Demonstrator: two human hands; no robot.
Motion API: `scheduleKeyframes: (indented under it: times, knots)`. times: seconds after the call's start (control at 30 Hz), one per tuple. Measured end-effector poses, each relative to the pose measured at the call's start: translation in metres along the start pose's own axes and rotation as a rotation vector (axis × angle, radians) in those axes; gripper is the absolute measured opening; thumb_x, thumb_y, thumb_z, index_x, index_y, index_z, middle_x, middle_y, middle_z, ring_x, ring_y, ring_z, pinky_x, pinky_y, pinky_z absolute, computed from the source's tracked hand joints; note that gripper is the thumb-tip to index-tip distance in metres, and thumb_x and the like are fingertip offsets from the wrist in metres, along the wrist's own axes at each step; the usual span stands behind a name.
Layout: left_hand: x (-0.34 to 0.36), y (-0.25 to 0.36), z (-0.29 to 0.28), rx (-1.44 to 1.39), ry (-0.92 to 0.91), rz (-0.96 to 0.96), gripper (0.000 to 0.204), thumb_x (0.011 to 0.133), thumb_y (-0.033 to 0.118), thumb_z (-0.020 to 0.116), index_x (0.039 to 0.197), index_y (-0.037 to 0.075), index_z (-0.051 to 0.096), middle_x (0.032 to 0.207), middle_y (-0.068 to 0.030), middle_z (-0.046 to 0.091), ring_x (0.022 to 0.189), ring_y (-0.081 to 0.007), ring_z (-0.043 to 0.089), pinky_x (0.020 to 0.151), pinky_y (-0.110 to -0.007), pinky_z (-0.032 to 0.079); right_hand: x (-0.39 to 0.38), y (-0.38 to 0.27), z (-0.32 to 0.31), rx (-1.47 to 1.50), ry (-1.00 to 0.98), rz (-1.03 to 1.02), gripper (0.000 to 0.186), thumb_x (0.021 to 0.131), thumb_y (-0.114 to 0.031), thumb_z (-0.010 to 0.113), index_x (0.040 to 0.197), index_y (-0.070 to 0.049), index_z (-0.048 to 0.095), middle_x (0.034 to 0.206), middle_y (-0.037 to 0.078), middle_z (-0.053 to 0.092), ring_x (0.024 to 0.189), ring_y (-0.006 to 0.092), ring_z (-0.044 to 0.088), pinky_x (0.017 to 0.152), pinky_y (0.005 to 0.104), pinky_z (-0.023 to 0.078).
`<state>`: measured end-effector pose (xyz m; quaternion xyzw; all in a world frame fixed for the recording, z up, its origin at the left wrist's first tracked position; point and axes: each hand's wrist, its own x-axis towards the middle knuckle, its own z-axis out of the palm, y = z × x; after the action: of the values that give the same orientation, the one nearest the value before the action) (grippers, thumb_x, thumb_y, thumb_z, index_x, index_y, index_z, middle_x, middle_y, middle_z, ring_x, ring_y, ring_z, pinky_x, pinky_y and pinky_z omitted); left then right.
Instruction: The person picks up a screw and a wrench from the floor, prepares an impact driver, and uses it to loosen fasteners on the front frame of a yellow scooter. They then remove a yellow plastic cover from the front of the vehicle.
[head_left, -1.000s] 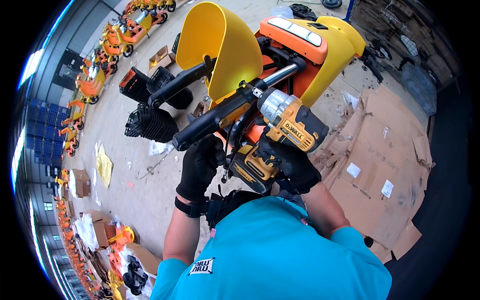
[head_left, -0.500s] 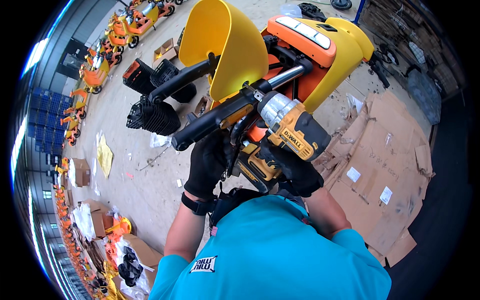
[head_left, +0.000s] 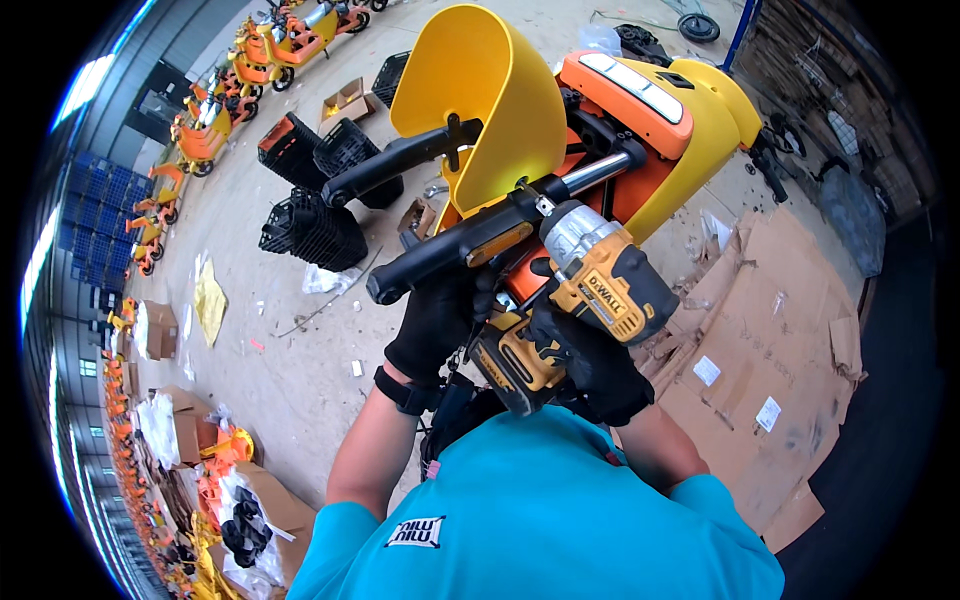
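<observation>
A yellow-and-black impact wrench (head_left: 608,287) is in my gloved right hand (head_left: 590,365), its square drive against a black fork leg (head_left: 434,260) with an amber strip and chrome tube. My gloved left hand (head_left: 432,330) is curled beneath that leg, partly behind it; what its fingers grip is hidden among dark parts. The fork leg lies across the upended orange-and-yellow scooter body (head_left: 690,190). A curved yellow shell (head_left: 470,80) stands behind, with a second black fork leg (head_left: 385,165) in front of it.
Stacked black crates (head_left: 310,225) are on the concrete floor left of the scooter. Flattened cardboard (head_left: 760,380) lies at right, cartons (head_left: 175,425) and plastic wrap at lower left. Rows of scooters (head_left: 200,130) and blue crates (head_left: 90,225) line the left side. A blue post (head_left: 740,30) rises at upper right.
The scooter, wrench and both hands sit further right in the picture, by a small amount. The wrench stays against the fork leg, and my hands keep much the same grip.
</observation>
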<state>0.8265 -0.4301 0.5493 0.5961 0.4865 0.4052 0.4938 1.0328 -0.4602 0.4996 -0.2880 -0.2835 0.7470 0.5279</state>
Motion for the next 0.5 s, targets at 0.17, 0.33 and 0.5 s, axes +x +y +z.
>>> scheduleKeyframes:
  times: [0.17, 0.33, 0.5]
  knots:
    - [0.002, 0.016, -0.009, -0.327, -0.054, -0.243, 0.014, 0.100, 0.016, 0.051, 0.102, 0.007, 0.061, 0.076, 0.0026, 0.057, 0.062, -0.0050, 0.052, 0.054, -0.021, 0.042, -0.006, -0.019, 0.025, 0.043, -0.022, 0.086, 0.024, 0.094, -0.016, 0.060, 0.113, -0.003, 0.053, 0.084, 0.005, 0.055, 0.078, 0.0152, 0.057, 0.076, 0.0331, 0.050]
    - [-0.001, 0.005, -0.037, -0.110, -0.098, -0.206, 0.021, 0.100, 0.024, 0.052, 0.089, 0.007, 0.057, 0.070, 0.0015, 0.051, 0.056, -0.0061, 0.046, 0.049, -0.020, 0.036, -0.005, -0.019, 0.036, 0.171, -0.073, 0.066, 0.016, 0.093, -0.017, 0.059, 0.101, -0.004, 0.055, 0.081, 0.005, 0.053, 0.077, 0.0145, 0.054, 0.074, 0.0325, 0.049]
    - [-0.013, 0.008, -0.071, -0.264, -0.123, -0.335, 0.017, 0.098, 0.023, 0.055, 0.106, 0.008, 0.056, 0.072, -0.0013, 0.054, 0.054, -0.0087, 0.048, 0.048, -0.022, 0.039, -0.003, -0.019, 0.039, 0.371, -0.143, 0.124, 0.023, 0.094, -0.018, 0.058, 0.112, -0.004, 0.054, 0.083, 0.003, 0.051, 0.078, 0.0138, 0.051, 0.077, 0.0333, 0.047]
